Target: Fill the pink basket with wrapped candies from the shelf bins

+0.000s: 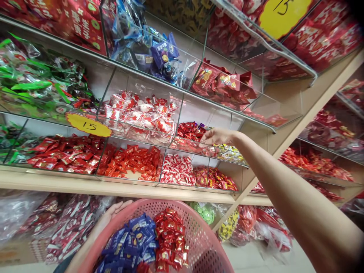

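Observation:
My right hand [214, 137] reaches into a clear-fronted shelf compartment, beside small red-wrapped candies [190, 131]. Its fingers are bent and close together; what lies between them is hidden. Yellow-and-white wrapped candies [231, 152] lie in the compartment below my wrist. My left hand [116, 211] presses along the outer side of a pink perforated plastic basket [203, 231], fingers near its rim, the forearm along its wall. Inside the tilted basket, blue candy packets [132, 242] lie on the left and red-and-gold candy packets [170, 239] on the right.
Tiered clear bins hold red-and-white candies [142, 115], green-wrapped candies [42, 83] and blue packets [165, 55]. A yellow price tag [88, 124] hangs on a shelf front. A slanting wooden divider [307, 117] stands right. Bagged candies [246, 223] lie beneath the shelves.

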`<state>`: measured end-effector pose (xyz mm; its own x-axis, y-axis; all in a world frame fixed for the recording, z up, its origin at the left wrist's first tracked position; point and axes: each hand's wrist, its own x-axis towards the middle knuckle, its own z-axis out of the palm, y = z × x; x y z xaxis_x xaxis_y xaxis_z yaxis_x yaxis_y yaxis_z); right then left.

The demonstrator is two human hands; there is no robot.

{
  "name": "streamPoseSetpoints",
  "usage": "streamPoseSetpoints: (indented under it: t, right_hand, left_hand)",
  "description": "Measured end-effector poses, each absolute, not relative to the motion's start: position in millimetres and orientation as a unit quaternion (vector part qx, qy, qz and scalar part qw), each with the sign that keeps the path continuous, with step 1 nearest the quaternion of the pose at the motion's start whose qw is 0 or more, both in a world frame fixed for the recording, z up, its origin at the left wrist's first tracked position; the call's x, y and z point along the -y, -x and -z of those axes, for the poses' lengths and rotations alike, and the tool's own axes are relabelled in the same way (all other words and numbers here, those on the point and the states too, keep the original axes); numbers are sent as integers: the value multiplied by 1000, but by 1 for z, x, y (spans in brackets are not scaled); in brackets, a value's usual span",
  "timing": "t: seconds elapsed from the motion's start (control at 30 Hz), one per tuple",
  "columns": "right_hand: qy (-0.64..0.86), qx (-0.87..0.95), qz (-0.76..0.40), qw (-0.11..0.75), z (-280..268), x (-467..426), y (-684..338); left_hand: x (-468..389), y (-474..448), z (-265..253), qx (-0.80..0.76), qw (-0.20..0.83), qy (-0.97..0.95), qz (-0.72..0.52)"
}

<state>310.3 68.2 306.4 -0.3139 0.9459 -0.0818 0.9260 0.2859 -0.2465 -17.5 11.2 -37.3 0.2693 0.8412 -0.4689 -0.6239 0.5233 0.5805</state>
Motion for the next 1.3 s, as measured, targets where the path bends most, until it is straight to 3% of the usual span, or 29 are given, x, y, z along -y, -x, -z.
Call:
streamPoseSetpoints:
  t: [0.3, 0.6, 0.77, 0.93, 1.03, 1.3]
  right_hand:
    - [616, 781, 105, -1, -308, -78, -314]
    - [593, 800, -51, 67, -296, -81, -339]
    - [602, 780, -33, 169, -293, -64, -334]
    - [541, 736, 99, 394, -290, -8, -326]
    - [483, 734, 132, 458, -262, 33, -315]
    - [428, 861, -35, 273, -81, 54, -282]
  left_hand:
    - [-13, 18, 42, -368, 795, -107, -470]
    - [-12, 19, 38, -379, 792, -110, -466]
    - [-9, 17, 38, -386, 779, -132, -476]
    - [-3, 15, 34, -381, 775, -131, -487]
    - [2, 11, 21, -397, 772, -105, -486]
    - [8, 2, -1, -431, 751, -103, -490]
